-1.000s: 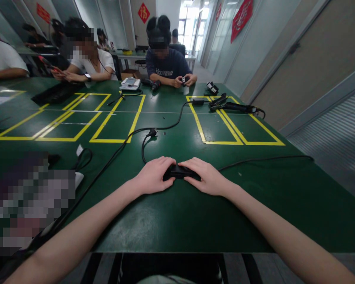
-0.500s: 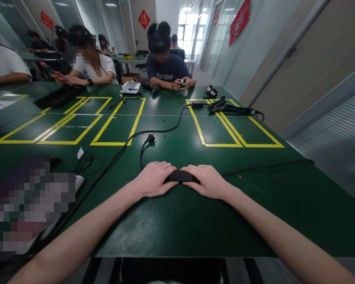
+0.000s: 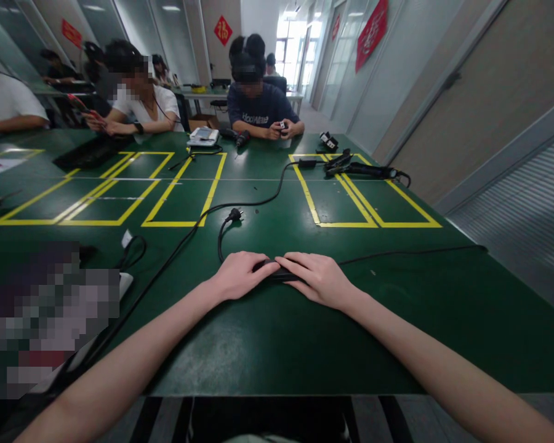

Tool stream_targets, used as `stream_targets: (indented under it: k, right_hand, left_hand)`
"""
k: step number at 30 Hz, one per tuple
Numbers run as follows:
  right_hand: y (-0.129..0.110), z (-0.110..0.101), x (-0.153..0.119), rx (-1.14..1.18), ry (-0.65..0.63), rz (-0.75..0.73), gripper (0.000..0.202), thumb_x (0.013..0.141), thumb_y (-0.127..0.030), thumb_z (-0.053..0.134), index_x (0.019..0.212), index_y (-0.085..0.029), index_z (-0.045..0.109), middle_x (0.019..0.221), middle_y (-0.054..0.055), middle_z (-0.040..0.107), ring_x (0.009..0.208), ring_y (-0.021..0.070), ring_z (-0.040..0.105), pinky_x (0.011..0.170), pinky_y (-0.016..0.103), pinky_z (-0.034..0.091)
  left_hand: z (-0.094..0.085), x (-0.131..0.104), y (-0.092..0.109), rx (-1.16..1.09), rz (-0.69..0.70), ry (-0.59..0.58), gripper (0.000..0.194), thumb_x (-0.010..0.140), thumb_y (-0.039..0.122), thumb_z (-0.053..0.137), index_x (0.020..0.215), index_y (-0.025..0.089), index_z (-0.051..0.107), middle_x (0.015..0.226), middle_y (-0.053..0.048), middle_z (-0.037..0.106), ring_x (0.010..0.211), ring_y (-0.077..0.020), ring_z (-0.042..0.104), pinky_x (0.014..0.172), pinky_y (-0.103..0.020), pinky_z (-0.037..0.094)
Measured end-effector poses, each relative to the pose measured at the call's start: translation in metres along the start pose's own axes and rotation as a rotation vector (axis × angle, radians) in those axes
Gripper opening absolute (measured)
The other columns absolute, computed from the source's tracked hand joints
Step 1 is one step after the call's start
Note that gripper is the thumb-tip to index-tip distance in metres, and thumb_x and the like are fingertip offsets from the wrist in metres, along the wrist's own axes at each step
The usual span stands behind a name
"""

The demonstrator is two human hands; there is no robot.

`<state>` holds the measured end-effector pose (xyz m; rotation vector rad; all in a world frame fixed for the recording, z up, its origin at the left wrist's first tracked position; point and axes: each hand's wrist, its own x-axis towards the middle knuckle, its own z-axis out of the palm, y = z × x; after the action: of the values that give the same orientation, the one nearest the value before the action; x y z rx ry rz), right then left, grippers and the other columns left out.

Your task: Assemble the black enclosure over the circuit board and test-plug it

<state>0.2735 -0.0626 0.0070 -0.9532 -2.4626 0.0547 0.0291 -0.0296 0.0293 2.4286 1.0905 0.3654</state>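
A black power adapter [image 3: 282,277] lies low over the green table, directly in front of me. My left hand [image 3: 240,275] is closed around its left end, with the thumb laid across it. On the opposite end my right hand [image 3: 322,280] grips it, fingers over the top and thumb at the near side. The hands nearly meet, so most of the adapter is hidden. From the left end a short black cord curls away to a plug [image 3: 235,215] with bare prongs. Another thin cable [image 3: 410,251] runs off to the right edge of the table.
A long black cable [image 3: 240,205] crosses the green table [image 3: 258,357] to a black device [image 3: 364,170]. Yellow tape [image 3: 346,225] marks rectangles. A drill [image 3: 240,138] and a white box [image 3: 204,136] stand near people across the table. Blurred-out items lie at the left.
My left thumb has come up across the adapter, and my right fingers have slid left over its top. Less of the adapter shows, and its near side now seems turned differently.
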Motion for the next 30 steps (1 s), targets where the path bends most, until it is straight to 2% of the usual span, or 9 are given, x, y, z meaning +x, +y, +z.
stream_targets:
  k: [2, 6, 11, 17, 19, 21, 24, 27, 30]
  right_hand:
    - [-0.001, 0.001, 0.001, 0.024, 0.013, 0.0, 0.04, 0.102, -0.035, 0.055, 0.141, -0.025, 0.062, 0.126, 0.014, 0.07, 0.105, 0.0266, 0.071, 0.09, 0.041, 0.06]
    - [-0.001, -0.001, 0.004, 0.104, -0.025, 0.054, 0.053, 0.096, -0.043, 0.065, 0.144, -0.023, 0.059, 0.123, 0.013, 0.071, 0.105, 0.0281, 0.069, 0.089, 0.043, 0.059]
    - [0.0, -0.002, 0.007, 0.207, -0.03, 0.128, 0.032, 0.104, -0.038, 0.051, 0.121, -0.02, 0.072, 0.104, 0.01, 0.076, 0.09, 0.0249, 0.067, 0.081, 0.042, 0.056]
    - [0.004, -0.002, 0.006, 0.255, -0.021, 0.145, 0.043, 0.109, -0.036, 0.036, 0.113, -0.021, 0.076, 0.094, 0.008, 0.077, 0.082, 0.0232, 0.065, 0.079, 0.041, 0.054]
    - [0.005, -0.004, 0.005, 0.274, -0.043, 0.118, 0.045, 0.11, -0.035, 0.033, 0.118, -0.021, 0.075, 0.096, 0.008, 0.076, 0.085, 0.0224, 0.066, 0.08, 0.039, 0.054]
    - [0.005, -0.006, 0.003, 0.263, -0.076, 0.074, 0.04, 0.107, -0.041, 0.044, 0.133, -0.021, 0.068, 0.105, 0.01, 0.074, 0.091, 0.0231, 0.068, 0.082, 0.038, 0.055]
    - [0.003, -0.006, 0.001, 0.199, -0.133, 0.058, 0.051, 0.1, -0.043, 0.06, 0.147, -0.024, 0.056, 0.112, 0.009, 0.07, 0.093, 0.0228, 0.068, 0.08, 0.035, 0.056]
    - [0.003, -0.005, 0.0, 0.203, -0.136, 0.101, 0.048, 0.1, -0.037, 0.06, 0.147, -0.028, 0.055, 0.111, 0.007, 0.068, 0.089, 0.0205, 0.069, 0.077, 0.033, 0.055]
    - [0.008, -0.01, -0.001, 0.257, -0.046, 0.173, 0.045, 0.099, -0.037, 0.061, 0.143, -0.027, 0.059, 0.109, 0.008, 0.068, 0.092, 0.0218, 0.069, 0.08, 0.035, 0.056]
  left_hand:
    - [-0.001, 0.0, 0.001, -0.07, -0.07, -0.015, 0.052, 0.102, 0.059, 0.044, 0.086, 0.019, 0.073, 0.072, -0.001, 0.068, 0.066, -0.0167, 0.061, 0.062, -0.026, 0.04]
    - [0.0, -0.001, 0.0, -0.099, -0.087, 0.013, 0.04, 0.094, 0.058, 0.061, 0.092, 0.02, 0.071, 0.074, 0.001, 0.069, 0.065, -0.0165, 0.061, 0.059, -0.025, 0.037]
    - [0.004, -0.001, 0.0, -0.043, -0.011, 0.055, 0.035, 0.095, 0.054, 0.062, 0.096, 0.02, 0.071, 0.078, 0.0, 0.071, 0.069, -0.0172, 0.063, 0.064, -0.026, 0.04]
    - [0.004, -0.003, 0.002, 0.014, 0.102, 0.051, 0.035, 0.095, 0.053, 0.064, 0.101, 0.019, 0.071, 0.09, -0.004, 0.073, 0.078, -0.019, 0.067, 0.07, -0.027, 0.046]
    - [0.005, -0.004, 0.002, 0.037, 0.132, 0.055, 0.034, 0.096, 0.052, 0.063, 0.102, 0.019, 0.071, 0.089, -0.004, 0.072, 0.078, -0.0189, 0.066, 0.071, -0.027, 0.046]
    - [0.006, -0.004, 0.0, 0.026, 0.14, 0.056, 0.034, 0.098, 0.051, 0.061, 0.104, 0.019, 0.072, 0.089, -0.004, 0.072, 0.079, -0.0183, 0.067, 0.071, -0.027, 0.047]
    - [0.008, -0.004, -0.004, 0.01, 0.136, 0.076, 0.035, 0.1, 0.05, 0.059, 0.107, 0.019, 0.072, 0.093, -0.004, 0.073, 0.081, -0.0185, 0.067, 0.074, -0.028, 0.049]
    - [0.011, -0.003, -0.009, 0.027, 0.161, 0.154, 0.033, 0.102, 0.046, 0.056, 0.113, 0.019, 0.071, 0.098, -0.006, 0.074, 0.087, -0.021, 0.068, 0.08, -0.032, 0.051]
    - [0.009, -0.003, -0.012, 0.022, 0.207, 0.343, 0.031, 0.103, 0.04, 0.055, 0.124, 0.02, 0.067, 0.11, -0.008, 0.074, 0.102, -0.0241, 0.067, 0.092, -0.039, 0.051]
